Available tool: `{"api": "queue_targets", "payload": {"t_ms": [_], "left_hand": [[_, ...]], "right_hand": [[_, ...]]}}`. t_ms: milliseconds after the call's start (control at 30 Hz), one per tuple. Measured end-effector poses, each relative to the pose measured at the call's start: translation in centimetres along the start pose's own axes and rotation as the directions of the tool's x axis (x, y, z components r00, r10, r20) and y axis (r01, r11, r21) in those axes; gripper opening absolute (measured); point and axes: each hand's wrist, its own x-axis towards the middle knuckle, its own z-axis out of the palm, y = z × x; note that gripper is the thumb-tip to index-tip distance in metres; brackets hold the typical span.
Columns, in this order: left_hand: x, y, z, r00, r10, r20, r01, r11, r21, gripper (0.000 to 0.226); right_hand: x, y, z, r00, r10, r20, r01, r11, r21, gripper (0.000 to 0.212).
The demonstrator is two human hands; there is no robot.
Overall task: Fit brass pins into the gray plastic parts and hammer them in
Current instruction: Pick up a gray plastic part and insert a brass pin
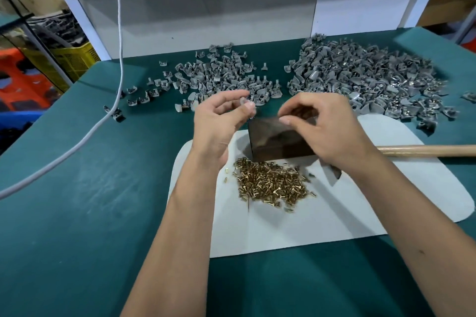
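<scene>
A: Where's the small gray plastic part [244,101]?
B: Pinched in the left hand [221,121], w/ thumb and fingertip, above the dark metal block [278,140].
A: And the right hand [327,126]?
B: Fingers curled over the block; can't tell if it's holding a pin.
A: Piles?
B: 1 heap of little brass pins [273,184] on the white mat [360,213]. 2 gray part heaps: middle [213,77] & right [365,77]. 1 wooden hammer handle [427,150].

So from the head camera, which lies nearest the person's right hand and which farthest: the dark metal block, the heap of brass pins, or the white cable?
From the right hand:
1. Dark metal block, directly under its fingertips.
2. Heap of brass pins, on the white mat just below the block.
3. White cable, far off to the left across the green table.
</scene>
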Motion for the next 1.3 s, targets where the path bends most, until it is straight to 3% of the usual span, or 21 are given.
{"api": "queue_targets", "payload": {"t_ms": [200, 600, 833, 1067, 1300], "left_hand": [[-0.8, -0.7, 1.1, 0.974, 0.097, 0.203, -0.122, 0.986, 0.114, 0.033], [-1.5, -1.6, 2.7, 0.974, 0.08, 0.213, -0.112, 0.983, 0.144, 0.023], [-1.7, -1.7, 3.2, 0.976, 0.114, 0.185, -0.161, 0.953, 0.258, 0.021], [-1.9, -1.9, 3.8, 0.967, 0.195, 0.165, -0.25, 0.856, 0.452, 0.019], [-2.1, -2.2, 4.3, 0.953, 0.26, 0.153, -0.301, 0.795, 0.527, 0.021]], "right_hand": [[-0.9, 0.9, -0.3, 0.992, 0.022, -0.123, -0.013, 0.997, 0.07, 0.014], [-1.3, 0.7, 1.1, 0.959, -0.002, -0.282, 0.029, 0.995, 0.092, 0.03], [-1.3, 0.7, 1.1, 0.959, 0.018, -0.282, 0.009, 0.995, 0.096, 0.032], [-1.4, 0.3, 1.5, 0.95, 0.061, -0.306, -0.047, 0.997, 0.054, 0.04], [-1.5, 0.1, 2.1, 0.94, 0.004, -0.341, -0.01, 1.0, -0.016, 0.034]]}}
